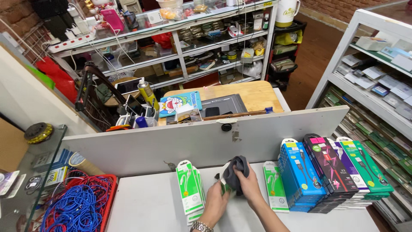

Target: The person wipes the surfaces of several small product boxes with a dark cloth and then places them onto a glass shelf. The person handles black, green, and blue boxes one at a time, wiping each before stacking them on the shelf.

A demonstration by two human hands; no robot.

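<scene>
Green-and-white flat cable package (pixel 225 187) sits above the white desk (pixel 150 206), pinched in our left hand (pixel 216 203); our right hand (pixel 248 184) presses a dark grey cloth (pixel 235 172) onto it. We should keep the left grip firm and wipe evenly, away from the upright green packs (pixel 189 189).

Right hand (pixel 248 184) presses grey cloth (pixel 235 172) onto green box (pixel 224 185) gripped by left hand (pixel 216 203).
</scene>
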